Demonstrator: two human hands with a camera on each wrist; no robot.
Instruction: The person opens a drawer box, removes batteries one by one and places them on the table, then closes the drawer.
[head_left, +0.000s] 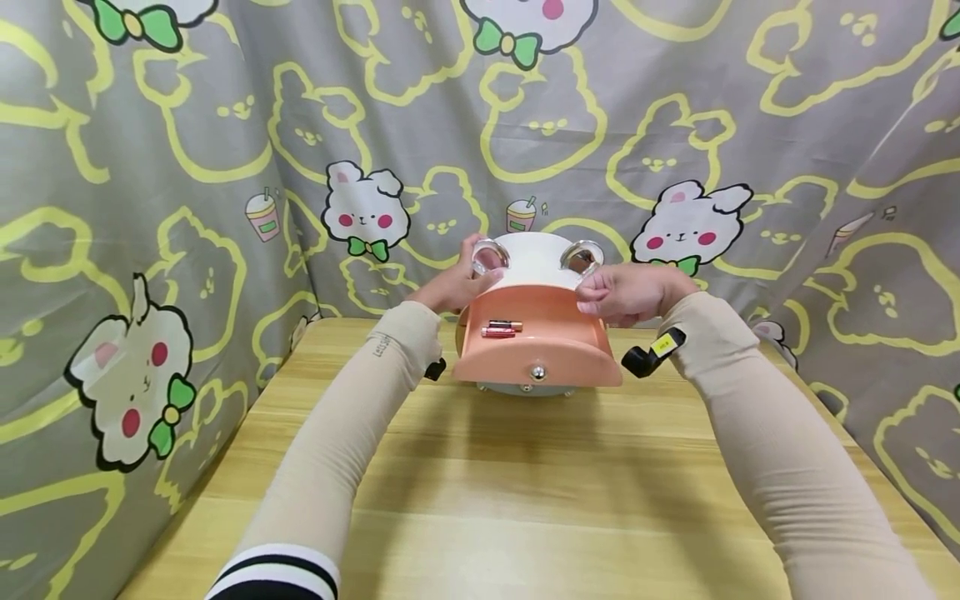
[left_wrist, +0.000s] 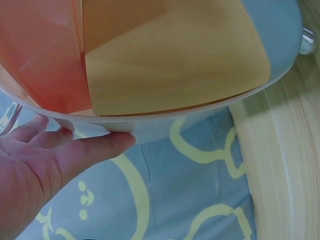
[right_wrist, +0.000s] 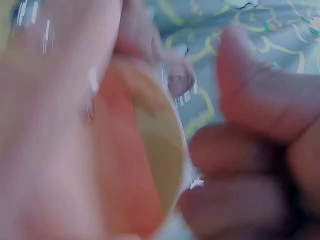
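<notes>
On the table stands a rounded white storage box [head_left: 534,253] with two shiny silver ear-like pieces on top. Its orange drawer [head_left: 538,360] is pulled out, with a small silver knob. Two small cylinders lie inside: one red [head_left: 498,332] and one black and copper [head_left: 506,325], looking like batteries. My left hand [head_left: 459,282] grips the box's upper left side beside the silver piece; the left wrist view shows fingers [left_wrist: 100,150] along its outer wall. Above the drawer's right side, my right hand [head_left: 628,293] has curled fingers, with no object visible in it. The right wrist view is blurred.
The light wooden table [head_left: 480,500] carries the box near its back edge. A grey curtain [head_left: 450,108] with yellow outlines and white rabbits hangs behind and at both sides. A black strap piece with a yellow label [head_left: 664,345] sits at the right wrist.
</notes>
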